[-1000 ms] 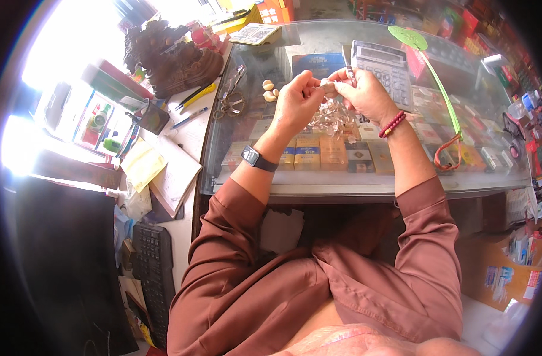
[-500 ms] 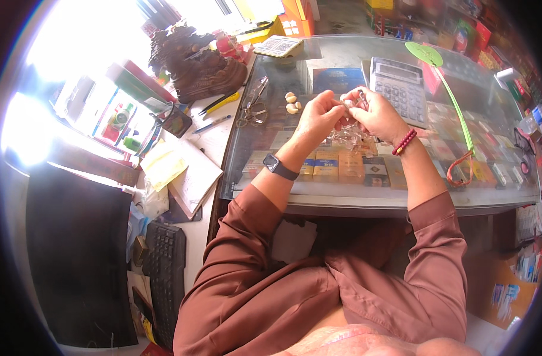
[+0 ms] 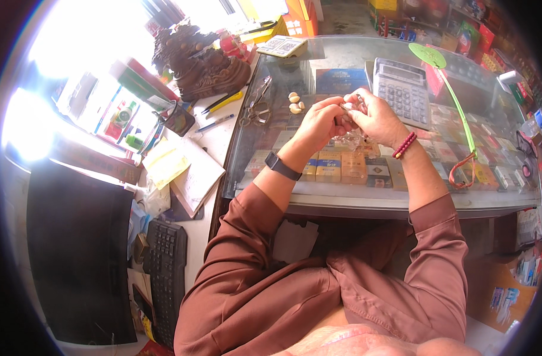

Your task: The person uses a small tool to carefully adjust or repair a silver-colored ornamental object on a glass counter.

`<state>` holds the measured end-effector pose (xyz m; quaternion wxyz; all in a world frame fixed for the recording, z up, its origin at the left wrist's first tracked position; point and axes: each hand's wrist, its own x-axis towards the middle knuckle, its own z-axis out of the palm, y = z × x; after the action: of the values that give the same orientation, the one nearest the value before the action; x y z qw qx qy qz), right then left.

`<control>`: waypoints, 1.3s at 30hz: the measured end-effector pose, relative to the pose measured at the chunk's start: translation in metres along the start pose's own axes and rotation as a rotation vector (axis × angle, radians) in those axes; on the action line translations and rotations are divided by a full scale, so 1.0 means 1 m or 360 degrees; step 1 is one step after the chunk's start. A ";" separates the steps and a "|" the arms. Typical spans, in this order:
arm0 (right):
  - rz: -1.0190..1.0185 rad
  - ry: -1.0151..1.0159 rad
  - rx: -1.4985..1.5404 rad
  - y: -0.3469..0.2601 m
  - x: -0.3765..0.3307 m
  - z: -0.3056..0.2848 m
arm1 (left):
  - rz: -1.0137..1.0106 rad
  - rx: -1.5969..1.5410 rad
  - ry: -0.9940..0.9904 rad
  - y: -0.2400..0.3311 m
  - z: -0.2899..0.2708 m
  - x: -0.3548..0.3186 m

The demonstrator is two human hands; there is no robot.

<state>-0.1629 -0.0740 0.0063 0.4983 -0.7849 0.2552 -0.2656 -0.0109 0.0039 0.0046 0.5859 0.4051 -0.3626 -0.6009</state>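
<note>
Above the glass counter, my left hand point(image 3: 321, 123) and my right hand point(image 3: 374, 118) meet, fingertips pinched together. Between them is a small pale garlic clove point(image 3: 352, 108), mostly covered by the fingers. The right fingers also press against something small and dark that I cannot make out. Loose papery garlic skins point(image 3: 353, 141) lie on the glass just under the hands. To the left of my left hand sits a little group of peeled garlic cloves point(image 3: 295, 107).
A calculator point(image 3: 399, 89) lies beyond my right hand, a green fan point(image 3: 428, 56) with a long strap right of it. Scissors point(image 3: 258, 110) rest near the glass counter's point(image 3: 366, 196) left edge. A carved wooden ornament point(image 3: 202, 65), keyboard point(image 3: 165, 261) and notebook point(image 3: 199, 178) are at left.
My left fingers have closed in toward the right ones, and the left wrist has turned. The whole view has shifted slightly. The group of cloves looks unchanged.
</note>
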 end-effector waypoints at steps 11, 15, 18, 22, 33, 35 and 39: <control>-0.0105 -0.0020 -0.0132 -0.001 -0.003 0.009 | -0.0140 -0.0022 0.0000 -0.005 0.002 0.005; -0.0104 -0.0002 -0.0226 -0.011 -0.006 0.009 | -0.0148 0.0011 -0.0088 -0.008 -0.009 0.008; -0.0144 0.0019 -0.0274 -0.010 -0.006 0.010 | -0.0143 -0.0024 -0.0096 -0.008 -0.008 0.008; -0.0119 0.0013 -0.0158 -0.009 -0.005 0.011 | -0.0157 -0.0070 -0.0004 -0.010 -0.007 0.007; 0.0057 0.0134 0.0238 -0.015 -0.005 0.009 | -0.0067 -0.0154 -0.0078 -0.012 -0.010 0.009; 0.0081 0.0120 0.0198 -0.015 -0.005 0.007 | -0.0085 -0.0096 -0.0080 -0.012 -0.012 0.010; 0.0075 0.0182 0.0116 -0.012 -0.003 0.003 | -0.0084 -0.0155 -0.0025 -0.013 -0.019 0.011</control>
<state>-0.1616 -0.0652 0.0154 0.5172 -0.7435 0.2919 -0.3073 0.0012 -0.0059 -0.0157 0.5860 0.3808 -0.3269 -0.6362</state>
